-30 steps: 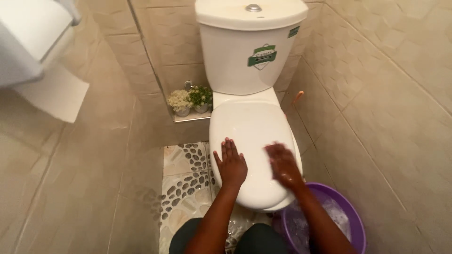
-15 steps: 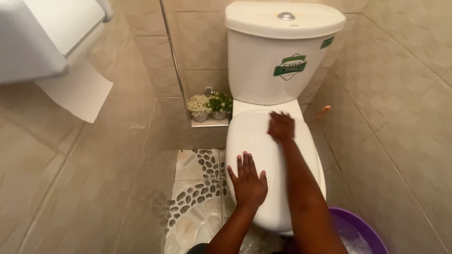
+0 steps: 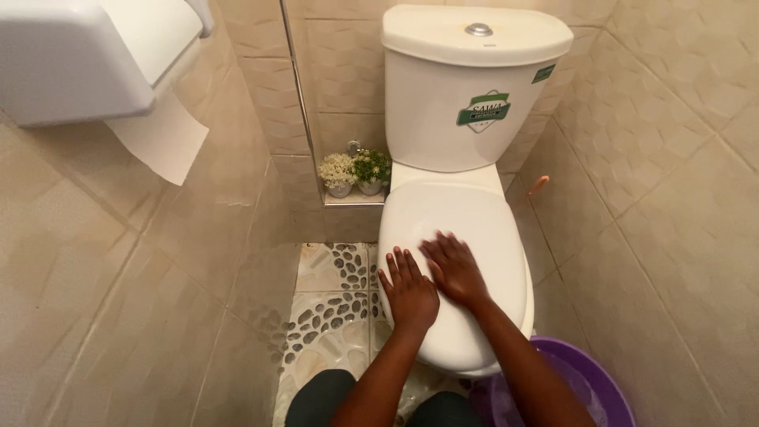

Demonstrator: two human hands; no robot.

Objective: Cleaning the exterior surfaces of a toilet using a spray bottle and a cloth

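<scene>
Head view: at lower centre, the left hand (image 3: 411,294) and right hand (image 3: 454,269) are pressed flat, fingers spread and empty, on the closed white toilet lid (image 3: 466,221), seemingly braced for rubbing; a purple basin (image 3: 601,379) is seen lower right.

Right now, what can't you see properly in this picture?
- Inside of the white toilet bowl: the closed white plastic toilet lid covers it.
- Round purple plastic basin: cut off by the bottom edge and partly behind the right arm.
- Right hand: fingertips blurred; anything under the palm is hidden.
- Left hand: lies flat, palm side hidden.
</scene>
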